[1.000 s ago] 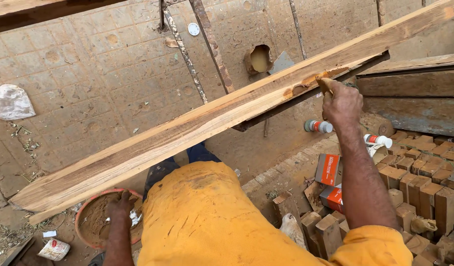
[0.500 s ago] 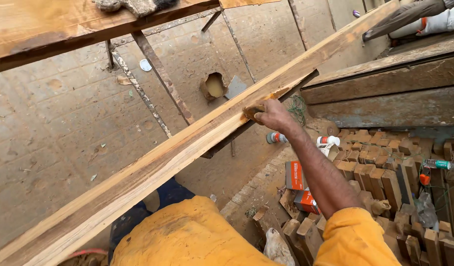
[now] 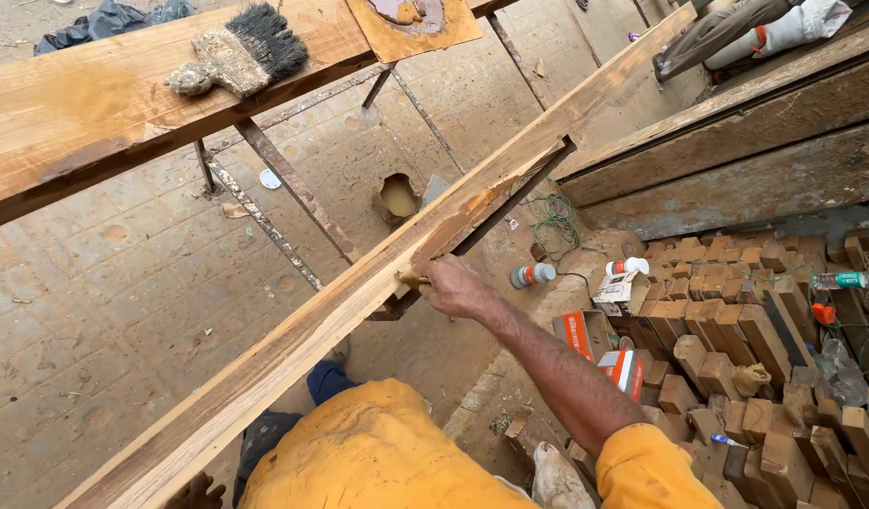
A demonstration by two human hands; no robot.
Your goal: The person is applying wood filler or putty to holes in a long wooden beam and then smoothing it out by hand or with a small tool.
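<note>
Paved with worn, dusty square blocks, the floor stretches below a long pale wooden plank that runs diagonally from 7 o'clock up to 1 o'clock, resting on a thin dark metal frame. At 11 o'clock a wider brown wooden board carries a crusted flat brush with black bristles. Stacked short wooden blocks fill the 4 o'clock area, with a small white-and-red bottle lying near them. The right hand reaches out on a nearly straight arm from the yellow sleeve, fingers curled shut and pressing a small yellowish wad against the near edge of the plank at mid-length, where a darker wet streak shows on the wood. The left hand is only partly visible at 7 o'clock beneath the plank's low end; I cannot tell whether it is open or closed. Judging from this, the plank looks lightly supported, so hard sideways pressure from the outstretched arm could slide it off the frame, and the rough edge could splinter into the fingers.
</note>
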